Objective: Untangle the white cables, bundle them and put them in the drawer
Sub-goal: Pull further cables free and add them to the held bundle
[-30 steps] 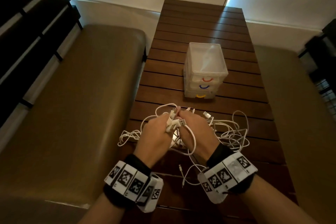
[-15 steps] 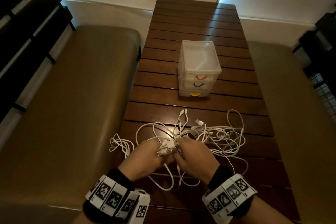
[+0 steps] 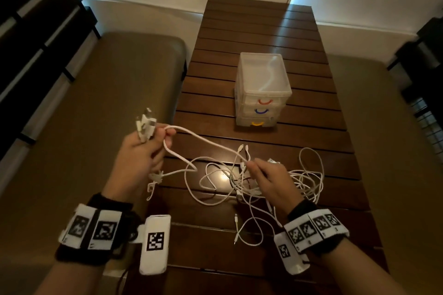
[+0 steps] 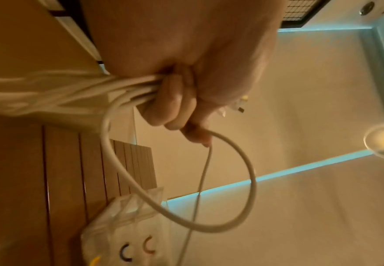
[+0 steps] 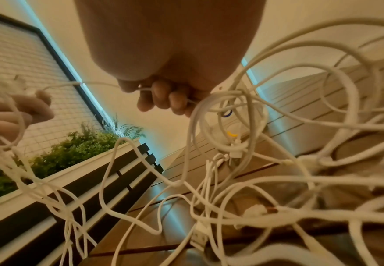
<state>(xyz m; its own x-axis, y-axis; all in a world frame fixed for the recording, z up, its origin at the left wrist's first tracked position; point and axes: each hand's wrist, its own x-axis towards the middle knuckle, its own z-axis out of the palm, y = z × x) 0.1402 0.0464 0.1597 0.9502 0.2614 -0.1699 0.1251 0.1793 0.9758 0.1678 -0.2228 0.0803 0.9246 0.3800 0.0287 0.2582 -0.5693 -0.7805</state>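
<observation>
left hand (image 3: 141, 158) raised off the table's left edge, fist closed round several white cables (image 3: 215, 182), plug ends (image 3: 145, 124) sticking out the top. right hand (image 3: 268, 182) low over the tangle on the wooden table (image 3: 263, 31), thumb and fingers pinching one thin strand running across to the left hand. drawer unit (image 3: 262, 90) sits further back, all three drawers closed

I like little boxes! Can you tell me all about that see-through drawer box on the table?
The drawer box is small, of cloudy clear plastic, with three stacked drawers, all shut. Their curved handles are red on top, blue in the middle, yellow at the bottom. It stands upright on the brown slatted table, beyond the white cables. Nothing touches it.
</observation>
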